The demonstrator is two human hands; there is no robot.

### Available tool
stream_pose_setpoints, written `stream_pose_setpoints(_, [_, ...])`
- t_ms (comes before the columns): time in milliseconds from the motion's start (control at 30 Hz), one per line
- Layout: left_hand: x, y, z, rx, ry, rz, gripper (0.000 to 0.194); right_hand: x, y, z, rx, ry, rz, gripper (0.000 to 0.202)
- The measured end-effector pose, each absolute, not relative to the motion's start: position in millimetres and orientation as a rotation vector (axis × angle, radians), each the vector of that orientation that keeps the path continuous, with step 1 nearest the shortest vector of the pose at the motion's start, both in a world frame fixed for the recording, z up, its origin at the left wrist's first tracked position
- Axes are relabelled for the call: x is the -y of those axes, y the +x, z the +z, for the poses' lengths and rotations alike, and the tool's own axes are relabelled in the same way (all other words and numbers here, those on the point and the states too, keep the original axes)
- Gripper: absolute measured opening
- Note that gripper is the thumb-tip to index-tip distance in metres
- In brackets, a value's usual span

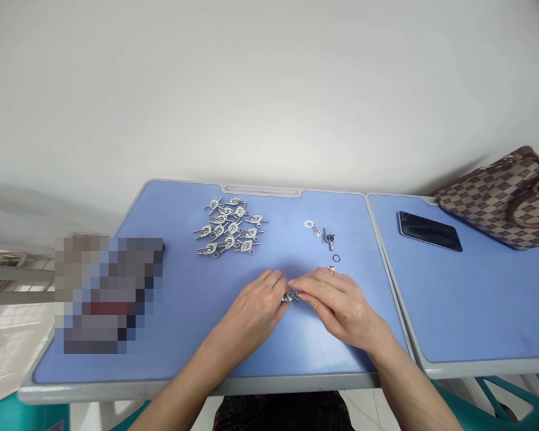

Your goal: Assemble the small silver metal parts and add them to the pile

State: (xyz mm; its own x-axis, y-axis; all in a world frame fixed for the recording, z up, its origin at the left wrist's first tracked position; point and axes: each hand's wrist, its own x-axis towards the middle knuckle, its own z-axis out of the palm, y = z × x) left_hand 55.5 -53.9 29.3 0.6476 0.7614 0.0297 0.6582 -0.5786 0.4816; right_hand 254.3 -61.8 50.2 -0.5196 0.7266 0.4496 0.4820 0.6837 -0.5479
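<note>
My left hand [258, 305] is closed around a small silver metal part [289, 297] near the table's middle. The fingertips of my right hand [339, 302] are pressed together at the right side of that same part, and a ring is on one finger. Beyond my right hand lie a flat metal plate piece [311, 227], a metal fitting with a dark round centre [329, 238] and a thin dark ring [336, 258]. A cluster of several similar silver metal assemblies [230, 227] rests at the back, left of the middle.
The blue table [175, 335] meets a second blue table [476, 311] on the right. On that one are a black phone [430, 231] and a checked brown bag [498, 200]. A blurred-out dark object [117, 293] lies at the left. Behind is a pale wall.
</note>
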Motion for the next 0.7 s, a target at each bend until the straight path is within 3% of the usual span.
stream_pose_setpoints(167, [54.3, 56.3, 29.7, -1.126, 2.455, 0.294, 0.012, 63.0, 251.6, 48.9, 2.189, -0.961, 0.307, 0.008])
stream_pose_setpoints(300, [53.0, 58.0, 28.0, -1.135, 2.464, 0.296, 0.013, 63.2, 251.4, 48.8, 2.212, -0.976, 0.226, 0.007])
stream_pose_setpoints(500, [53.7, 57.3, 27.4, -1.124, 2.449, 0.306, 0.01, 63.1, 250.1, 46.7, 2.366, -1.035, 0.152, 0.02])
stream_pose_setpoints(700, [53.3, 57.0, 25.8, -1.114, 2.398, 0.322, 0.014, 64.3, 250.7, 46.0, 2.342, -1.043, 0.465, 0.041])
